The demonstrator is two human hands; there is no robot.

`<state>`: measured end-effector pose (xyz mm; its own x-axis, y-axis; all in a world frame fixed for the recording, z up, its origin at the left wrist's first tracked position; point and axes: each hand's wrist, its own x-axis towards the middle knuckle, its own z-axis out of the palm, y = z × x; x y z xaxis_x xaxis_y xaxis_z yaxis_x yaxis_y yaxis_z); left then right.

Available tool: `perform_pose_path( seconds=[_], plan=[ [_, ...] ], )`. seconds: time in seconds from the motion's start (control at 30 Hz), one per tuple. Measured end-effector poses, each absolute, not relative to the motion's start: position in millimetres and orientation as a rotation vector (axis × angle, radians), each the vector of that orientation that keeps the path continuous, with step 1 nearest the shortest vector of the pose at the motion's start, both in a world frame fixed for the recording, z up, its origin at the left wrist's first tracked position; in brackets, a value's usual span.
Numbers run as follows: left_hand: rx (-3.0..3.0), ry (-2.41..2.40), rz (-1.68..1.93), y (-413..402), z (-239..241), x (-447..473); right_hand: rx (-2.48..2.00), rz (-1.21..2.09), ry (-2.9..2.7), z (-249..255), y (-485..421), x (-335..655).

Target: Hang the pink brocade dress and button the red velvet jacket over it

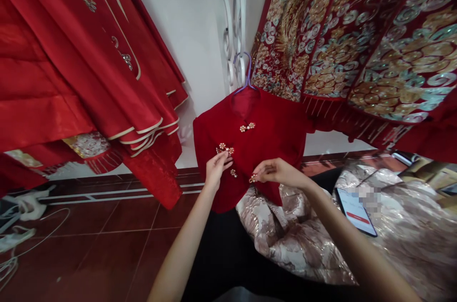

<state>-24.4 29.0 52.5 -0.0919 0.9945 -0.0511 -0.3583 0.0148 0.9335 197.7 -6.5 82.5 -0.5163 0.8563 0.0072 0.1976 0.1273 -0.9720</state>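
A dark red jacket (274,121) hangs on a purple hanger (247,71) in front of me. Its top flower-shaped fastener (247,127) is joined at the collar; below it the front falls apart. My left hand (217,169) is closed in a pinch at the beaded fastener (224,149) on the left side of the front. Just below those fingers lies a smaller flower fastener (233,173). My right hand (273,171) pinches another beaded fastener (253,178) on the lower edge of the opposite front panel.
Red garments (89,54) hang at the left, and a heavily embroidered one (342,45) at the right. Shiny patterned fabric (303,245) spreads at the lower right, with a phone (357,211) on it. White cables (14,254) lie on the tiled floor (117,245).
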Motion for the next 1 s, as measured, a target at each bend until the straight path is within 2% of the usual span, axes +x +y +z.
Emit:
perform_pose_path(
  seconds=[0.17,0.43,0.53,0.6,0.8,1.0],
  plan=[
    [0.737,0.873,1.403,40.6,60.8,-23.7,-1.005,1.486,-1.785,95.2,-7.2,211.2],
    [0.738,1.028,1.468,40.9,68.3,-13.1,-1.039,1.474,-1.744,81.3,-6.6,193.5],
    [0.798,1.082,1.315,39.8,73.3,-8.7,-1.022,1.495,-1.766,82.0,-7.2,194.0],
    [0.968,1.126,1.232,41.0,80.1,-4.8,-0.991,1.544,-1.808,85.5,-8.0,199.0],
    [2.052,1.251,1.420,62.5,116.6,11.6,-0.979,1.648,-1.910,102.9,-12.5,222.4],
    [2.671,1.341,1.214,85.3,143.2,14.7,-1.060,1.608,-1.953,121.9,-17.9,239.5]
  ],
)
